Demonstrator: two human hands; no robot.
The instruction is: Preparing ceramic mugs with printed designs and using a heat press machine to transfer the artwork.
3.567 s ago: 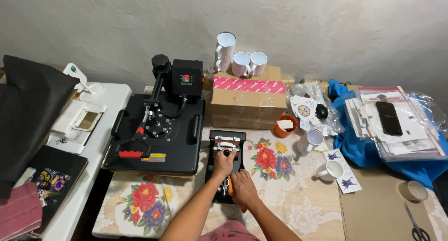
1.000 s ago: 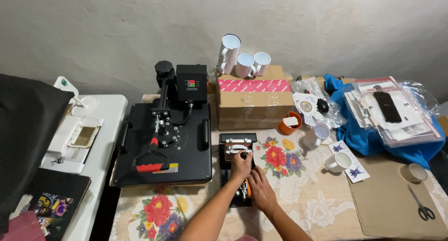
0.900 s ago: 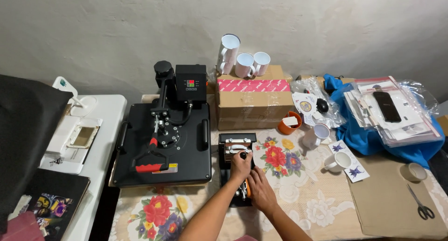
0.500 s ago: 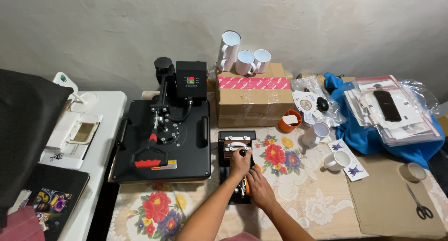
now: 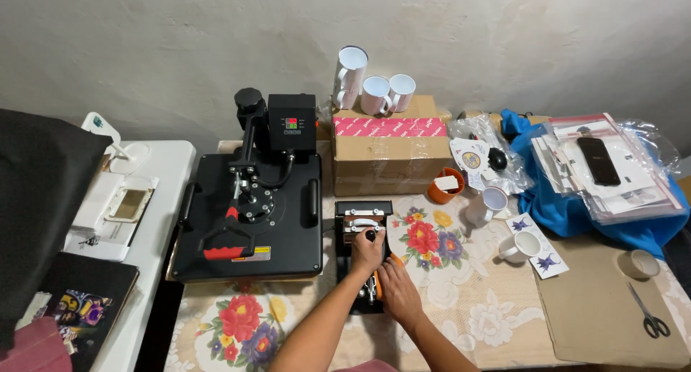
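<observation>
The small black mug press (image 5: pixel 362 260) is set on the floral tablecloth (image 5: pixel 461 300) at 3 o'clock of the large flat heat press (image 5: pixel 248 221), its long axis running 12 to 6. Its black knob (image 5: pixel 371 236) is pinched by the left hand (image 5: pixel 367 251), at the 12 o'clock end. The orange-tipped lever (image 5: pixel 379 282) is clasped by the right hand (image 5: pixel 398 293) toward 6 o'clock, so the knob is nearer the left hand.
</observation>
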